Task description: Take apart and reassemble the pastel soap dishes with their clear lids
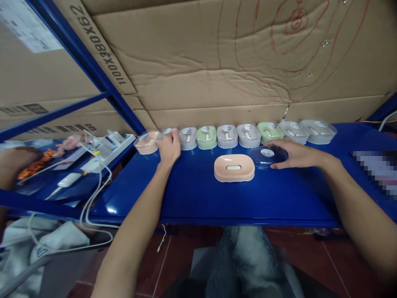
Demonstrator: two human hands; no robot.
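Observation:
A peach oval soap dish [234,167] sits uncovered on the blue shelf, with a small white piece in its middle. Just right of it, my right hand [290,153] grips a clear lid [263,156] with a round sticker by its right edge, thumb at the front and fingers behind. At the back left, my left hand [170,145] is closed over a lidded soap box [163,133], second from the left in the row; the hand hides most of it.
Several lidded soap boxes in peach, grey and green [207,136] line the back against a cardboard wall [192,74]. Left are a power strip [108,151], white cables [99,178] and another person's hand [21,159]. A blurred-out object [378,171] lies at the right.

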